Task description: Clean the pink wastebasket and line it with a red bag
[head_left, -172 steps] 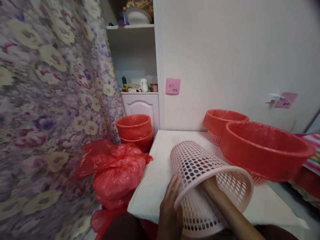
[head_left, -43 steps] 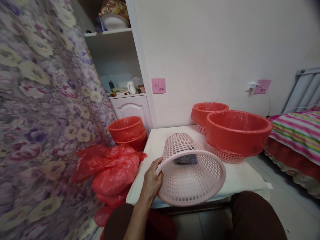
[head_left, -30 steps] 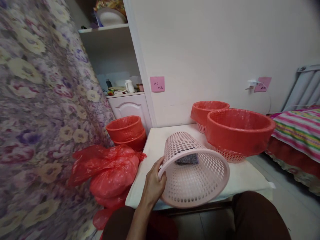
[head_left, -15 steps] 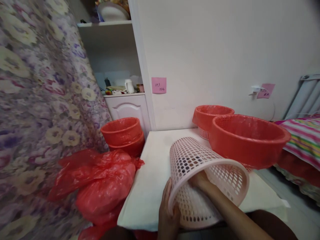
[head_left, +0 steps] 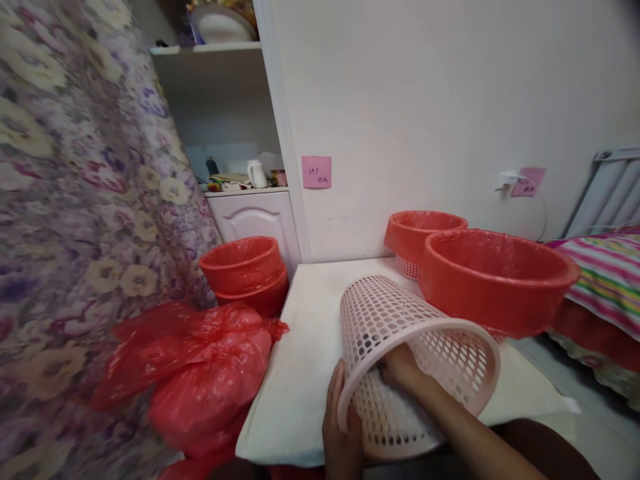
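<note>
A pale pink perforated plastic wastebasket (head_left: 385, 310) lies tilted on its side on the white-covered table, its mouth facing me and to the right. My left hand (head_left: 343, 417) grips the left of its rim, thumb inside and fingers outside. Reaching in through the mouth, my right hand (head_left: 400, 367) is curled near the inner left wall. Its fingertips are mostly hidden, and I cannot make out what they hold. Something dark shows through the holes beside that hand.
Red-bag-lined baskets stand at the table's right, a large one (head_left: 500, 287) in front of a smaller one (head_left: 420, 227). Left of the table are stacked red-lined baskets (head_left: 245, 267) and bulging red plastic bags (head_left: 215, 380). A floral curtain (head_left: 100, 200) hangs left; a bed (head_left: 605, 273) is at right.
Inside the wastebasket my right hand has shifted slightly toward the mouth and looks more curled. Fewer dark patches show through the holes. My left hand keeps its hold on the rim.
</note>
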Motion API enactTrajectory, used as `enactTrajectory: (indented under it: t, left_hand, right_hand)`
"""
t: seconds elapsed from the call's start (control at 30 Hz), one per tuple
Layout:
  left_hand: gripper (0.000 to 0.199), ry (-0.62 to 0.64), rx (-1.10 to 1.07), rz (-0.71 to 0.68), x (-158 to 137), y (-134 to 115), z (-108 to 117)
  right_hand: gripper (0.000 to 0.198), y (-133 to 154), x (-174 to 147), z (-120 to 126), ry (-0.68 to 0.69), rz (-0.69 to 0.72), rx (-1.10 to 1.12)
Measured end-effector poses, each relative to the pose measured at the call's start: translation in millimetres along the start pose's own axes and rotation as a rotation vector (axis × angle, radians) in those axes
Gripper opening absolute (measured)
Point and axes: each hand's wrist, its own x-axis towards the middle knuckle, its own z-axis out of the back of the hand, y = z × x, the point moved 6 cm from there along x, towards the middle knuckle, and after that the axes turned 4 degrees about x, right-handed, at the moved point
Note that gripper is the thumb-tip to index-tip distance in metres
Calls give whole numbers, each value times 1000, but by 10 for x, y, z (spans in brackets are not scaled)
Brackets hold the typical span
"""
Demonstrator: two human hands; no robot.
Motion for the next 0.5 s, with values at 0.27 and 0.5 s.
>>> enactTrajectory:
  t: [0.27,0.5]
  left_hand:
    - [72,76,214,-331,126,-1030,287]
    - [90,196,474,-548,42,-1657,457]
  right_hand:
    - [38,269,-889,179,106,81,106]
    - [38,317,-427,423,-184,47,145]
